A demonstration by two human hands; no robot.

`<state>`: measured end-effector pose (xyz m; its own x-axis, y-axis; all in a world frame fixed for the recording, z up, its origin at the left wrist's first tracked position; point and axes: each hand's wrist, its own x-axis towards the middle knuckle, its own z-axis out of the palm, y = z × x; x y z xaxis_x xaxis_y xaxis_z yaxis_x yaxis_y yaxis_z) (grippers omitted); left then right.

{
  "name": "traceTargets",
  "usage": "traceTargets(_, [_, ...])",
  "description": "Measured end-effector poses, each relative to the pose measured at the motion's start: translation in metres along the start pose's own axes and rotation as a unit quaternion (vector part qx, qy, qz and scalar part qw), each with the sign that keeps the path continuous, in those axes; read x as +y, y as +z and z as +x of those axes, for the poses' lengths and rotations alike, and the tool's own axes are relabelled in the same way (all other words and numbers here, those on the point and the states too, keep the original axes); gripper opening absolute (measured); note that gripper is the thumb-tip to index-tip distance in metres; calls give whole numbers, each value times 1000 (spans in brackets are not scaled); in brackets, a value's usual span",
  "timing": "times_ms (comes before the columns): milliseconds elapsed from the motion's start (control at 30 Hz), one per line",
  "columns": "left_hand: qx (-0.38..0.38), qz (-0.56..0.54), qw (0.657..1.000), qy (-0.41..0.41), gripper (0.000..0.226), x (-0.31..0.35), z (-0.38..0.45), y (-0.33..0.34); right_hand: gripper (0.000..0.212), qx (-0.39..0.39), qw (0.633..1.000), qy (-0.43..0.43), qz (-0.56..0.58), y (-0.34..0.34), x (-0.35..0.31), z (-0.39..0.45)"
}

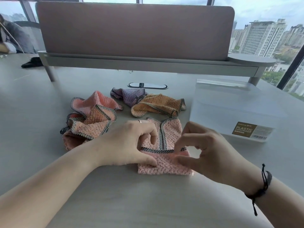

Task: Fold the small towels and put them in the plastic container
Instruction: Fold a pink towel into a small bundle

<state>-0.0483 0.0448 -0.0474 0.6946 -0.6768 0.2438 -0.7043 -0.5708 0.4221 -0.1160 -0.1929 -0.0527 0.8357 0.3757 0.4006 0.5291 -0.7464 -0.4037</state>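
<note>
— Pink towel [164, 163]: where do you see it?

— Flat on the desk [115, 195], right in front of me, partly folded. Its near edge is turned up over itself, so the checked trim runs across the middle. I see the left hand [130, 145] with its grip grasping the fold's left end, thumb on top and fingers curled onto the cloth. The right hand [202, 150] has its grip pinching the trim at the right end.

— And the plastic container [230, 111]?

— To the right of the towel, near it but apart, frosted, with a brown label on its front wall. I cannot tell what is inside.

— Other towels?

— Three crumpled ones behind: a pink heap [88, 119] on the left, a purple one [130, 95] further back, and an orange one [158, 105] overlapping the purple one. A divider panel [134, 30] stands at the back of the desk.
</note>
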Motion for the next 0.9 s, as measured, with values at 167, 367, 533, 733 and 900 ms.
traceTargets(167, [6,-1,998,64,18,-3,2,2,38,-76,997,-26,-7,1,-2,-2])
traceTargets(367, [-32,9,997,65,11,-2,1,4,41,-136,990,15,-34,3,4,-3])
traceTargets(533, [-54,31,996,64,55,1,-2,0,22,-103,993,-2,-53,5,5,-1])
traceTargets(733, [-66,69,995,42,69,3,-6,3,13,-53,998,-7,-32,6,6,1])
traceTargets(900, [-6,-18,1000,9,21,0,0,3,32,-67,997,19,-39,3,6,-1])
